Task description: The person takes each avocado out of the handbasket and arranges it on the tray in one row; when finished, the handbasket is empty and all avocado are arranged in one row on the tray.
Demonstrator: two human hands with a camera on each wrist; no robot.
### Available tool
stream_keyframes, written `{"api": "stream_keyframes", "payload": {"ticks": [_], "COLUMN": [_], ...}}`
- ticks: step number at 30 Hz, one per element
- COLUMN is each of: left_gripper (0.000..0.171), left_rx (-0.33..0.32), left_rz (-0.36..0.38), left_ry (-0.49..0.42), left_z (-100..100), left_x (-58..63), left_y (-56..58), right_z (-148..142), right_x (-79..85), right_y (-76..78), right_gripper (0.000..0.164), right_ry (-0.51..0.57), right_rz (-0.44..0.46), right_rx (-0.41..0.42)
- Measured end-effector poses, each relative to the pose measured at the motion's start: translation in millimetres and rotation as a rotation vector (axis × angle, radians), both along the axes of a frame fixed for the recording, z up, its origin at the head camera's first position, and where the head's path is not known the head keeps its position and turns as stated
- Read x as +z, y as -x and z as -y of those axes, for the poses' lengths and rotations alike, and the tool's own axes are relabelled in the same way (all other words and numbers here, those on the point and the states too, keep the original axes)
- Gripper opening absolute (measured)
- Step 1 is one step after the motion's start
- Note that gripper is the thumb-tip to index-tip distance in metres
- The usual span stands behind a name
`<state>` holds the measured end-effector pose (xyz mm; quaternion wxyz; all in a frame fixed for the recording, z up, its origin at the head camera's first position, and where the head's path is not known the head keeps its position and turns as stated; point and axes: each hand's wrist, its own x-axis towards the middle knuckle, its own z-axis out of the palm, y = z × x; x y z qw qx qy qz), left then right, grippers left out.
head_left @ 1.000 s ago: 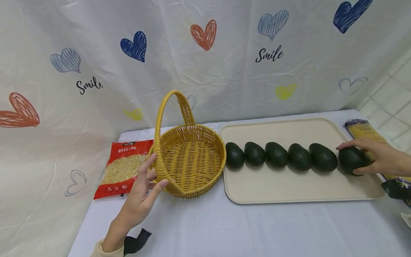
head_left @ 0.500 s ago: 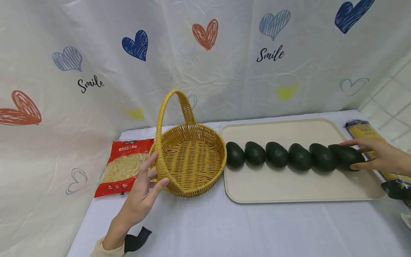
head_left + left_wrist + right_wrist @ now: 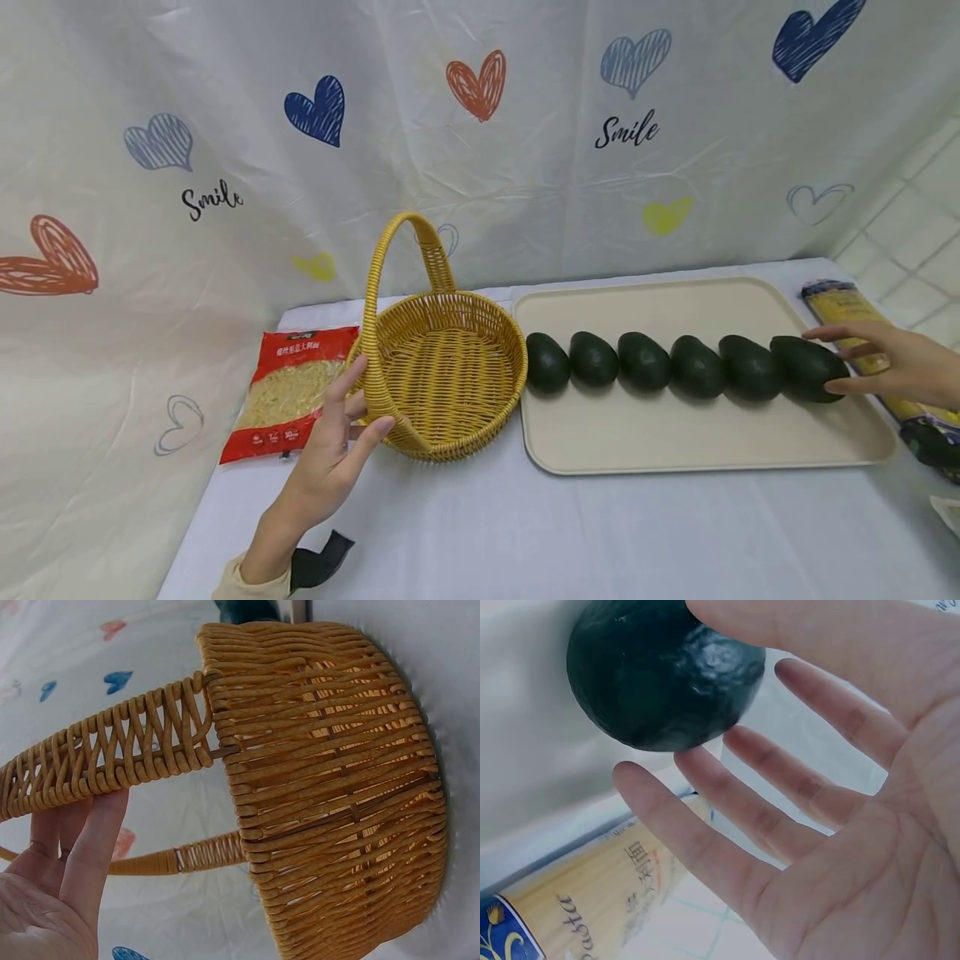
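Several dark green avocados stand in a row on the beige tray. At the row's right end lies an avocado, its narrow end toward its neighbour. My right hand is at its outer side, thumb and index tip along its edges. In the right wrist view those fingers are straight and spread, two fingertips right at the avocado. My left hand touches the handle of a yellow wicker basket; in the left wrist view its fingers lie against the handle's edge. The basket holds nothing.
A red bag of pasta lies left of the basket. Beyond the tray's right edge is a yellow pasta packet. A curtain printed with hearts hangs behind the table. A black strap sits by the left wrist.
My right hand has slid the end avocado leftward against its neighbour, turning it lengthwise. Since then my right fingers have eased back slightly. My left hand stays at the handle.
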<state>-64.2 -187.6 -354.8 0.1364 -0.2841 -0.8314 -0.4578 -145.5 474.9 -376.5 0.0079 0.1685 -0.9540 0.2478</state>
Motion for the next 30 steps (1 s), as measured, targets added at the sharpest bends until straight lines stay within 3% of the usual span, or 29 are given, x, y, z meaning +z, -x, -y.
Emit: {"api": "stream_keyframes", "payload": {"ticks": [5,8,11,17,20,26,30], "left_gripper": [0.087,0.087,0.087,0.086,0.086,0.086,0.073], "left_rx": [-0.014,-0.021,-0.022,-0.024,-0.03,-0.063,-0.102], "left_rz": [-0.007,-0.012,-0.009,-0.001,0.003,0.013,0.01], "left_ry": [-0.009,-0.011,-0.009,-0.003,0.004,0.023,-0.03], "left_z": [0,0,0,-2,-2,5,14], "left_x": [-0.2,-1.2,-3.1,-2.5,-2.2,1.8,12.8], "left_y": [1.7,4.0,6.4,10.1,11.8,12.3,15.9], "right_z": [2,9,25,71,99,147,165], "right_x": [9.8,20.6,35.7,66.3,80.7,94.6,92.1], "right_y": [1.5,1.5,1.5,4.0,1.6,2.5,5.7], "right_gripper": [0.063,0.065,0.068,0.066,0.064,0.065,0.064], "right_ry": [-0.038,-0.095,-0.136,-0.121,-0.063,0.016,0.017], "right_rz": [0.079,0.063,-0.01,-0.192,-0.266,-0.307,-0.287], "right_rx": [-0.034,-0.048,-0.033,0.065,0.117,0.212,0.261]}}
